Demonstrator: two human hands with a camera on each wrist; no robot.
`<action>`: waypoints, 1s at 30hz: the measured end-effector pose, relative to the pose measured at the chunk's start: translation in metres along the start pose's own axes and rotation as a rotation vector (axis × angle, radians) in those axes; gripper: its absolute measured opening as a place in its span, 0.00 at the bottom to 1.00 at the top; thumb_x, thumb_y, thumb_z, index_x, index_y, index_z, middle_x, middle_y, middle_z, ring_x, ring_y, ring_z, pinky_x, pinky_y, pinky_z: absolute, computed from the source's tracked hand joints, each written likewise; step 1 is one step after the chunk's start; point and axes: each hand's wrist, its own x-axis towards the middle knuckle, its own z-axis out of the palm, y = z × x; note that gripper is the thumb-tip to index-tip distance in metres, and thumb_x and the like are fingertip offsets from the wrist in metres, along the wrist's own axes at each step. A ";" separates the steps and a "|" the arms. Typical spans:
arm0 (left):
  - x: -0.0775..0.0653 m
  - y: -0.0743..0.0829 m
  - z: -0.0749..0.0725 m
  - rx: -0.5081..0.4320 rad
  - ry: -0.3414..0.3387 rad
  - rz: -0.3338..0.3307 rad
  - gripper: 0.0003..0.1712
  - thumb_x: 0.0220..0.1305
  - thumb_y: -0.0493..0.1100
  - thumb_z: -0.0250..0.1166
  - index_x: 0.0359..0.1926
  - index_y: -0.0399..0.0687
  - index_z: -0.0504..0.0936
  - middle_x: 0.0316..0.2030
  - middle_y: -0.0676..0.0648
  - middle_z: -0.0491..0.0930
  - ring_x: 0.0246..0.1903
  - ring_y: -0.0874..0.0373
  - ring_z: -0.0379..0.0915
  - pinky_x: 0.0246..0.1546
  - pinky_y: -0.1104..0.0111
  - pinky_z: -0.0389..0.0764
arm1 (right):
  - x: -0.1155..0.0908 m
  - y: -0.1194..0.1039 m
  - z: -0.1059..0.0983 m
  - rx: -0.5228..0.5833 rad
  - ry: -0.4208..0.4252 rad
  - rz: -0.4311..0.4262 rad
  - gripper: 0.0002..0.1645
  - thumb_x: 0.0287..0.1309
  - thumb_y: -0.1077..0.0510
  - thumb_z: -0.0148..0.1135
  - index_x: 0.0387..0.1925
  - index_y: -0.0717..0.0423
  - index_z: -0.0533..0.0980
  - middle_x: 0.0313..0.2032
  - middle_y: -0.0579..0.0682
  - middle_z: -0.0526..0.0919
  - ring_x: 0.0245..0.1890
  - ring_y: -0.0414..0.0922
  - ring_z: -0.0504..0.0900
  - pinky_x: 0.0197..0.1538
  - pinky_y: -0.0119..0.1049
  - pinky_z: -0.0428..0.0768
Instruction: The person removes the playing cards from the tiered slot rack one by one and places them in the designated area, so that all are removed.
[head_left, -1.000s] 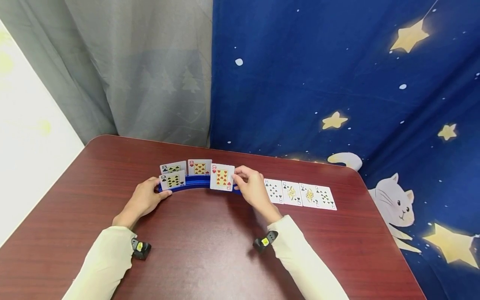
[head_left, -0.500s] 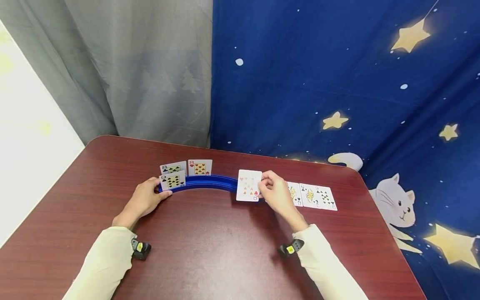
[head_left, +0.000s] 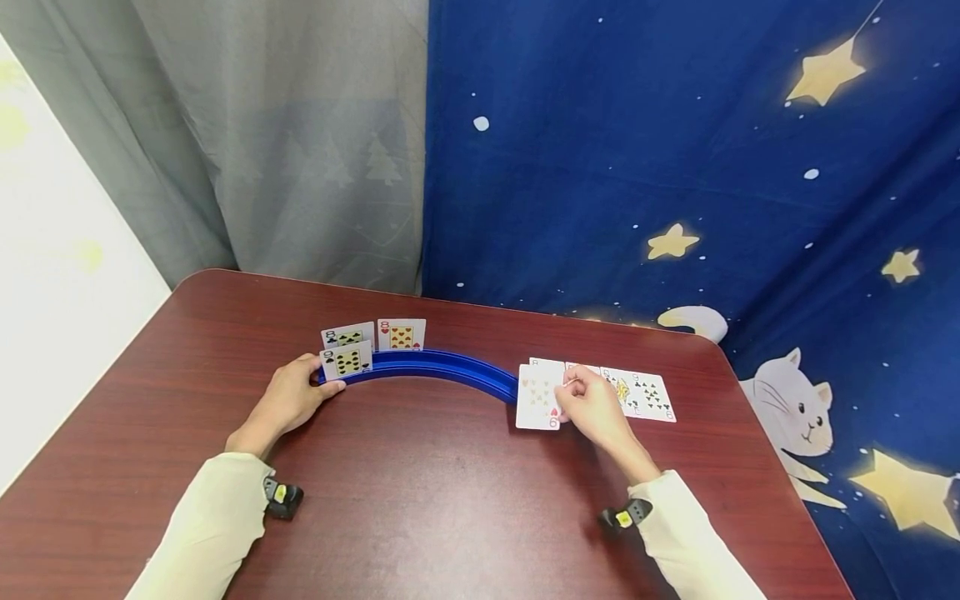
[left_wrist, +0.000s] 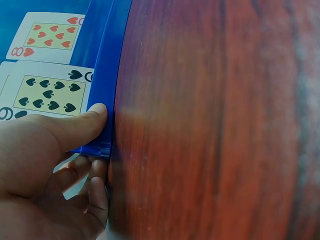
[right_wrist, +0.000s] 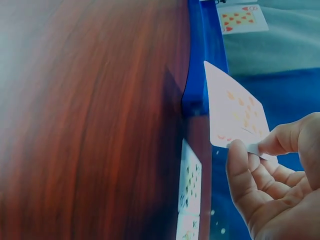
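Note:
A curved blue card holder point(head_left: 450, 363) lies on the table, and my left hand point(head_left: 288, 393) grips its left end, thumb on the front edge. In it stand an eight of clubs point(head_left: 348, 337), a nine of spades point(left_wrist: 50, 95) in front of that, and an eight of hearts point(head_left: 402, 335). Beyond the holder's right end, my right hand point(head_left: 600, 410) pinches a nine of hearts point(head_left: 537, 398) by its right edge. In the right wrist view the card point(right_wrist: 235, 107) is tilted, with thumb and fingers at its near edge.
Several face-up playing cards point(head_left: 651, 396) lie in a row on the table at the right, partly hidden by the right hand and its card. Grey and blue curtains point(head_left: 525, 208) hang behind the reddish-brown table point(head_left: 420, 500).
My right hand has carried the nine of hearts from in front of the holder rightward and nearer, past the holder's right end. The left hand has stayed put.

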 end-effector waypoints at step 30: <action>0.001 -0.001 0.000 -0.002 -0.013 -0.025 0.22 0.66 0.43 0.67 0.52 0.28 0.77 0.45 0.35 0.77 0.42 0.42 0.74 0.46 0.49 0.74 | -0.006 0.022 -0.008 -0.486 -0.182 0.086 0.14 0.58 0.58 0.68 0.20 0.54 0.74 0.12 0.45 0.75 0.12 0.40 0.76 0.22 0.33 0.71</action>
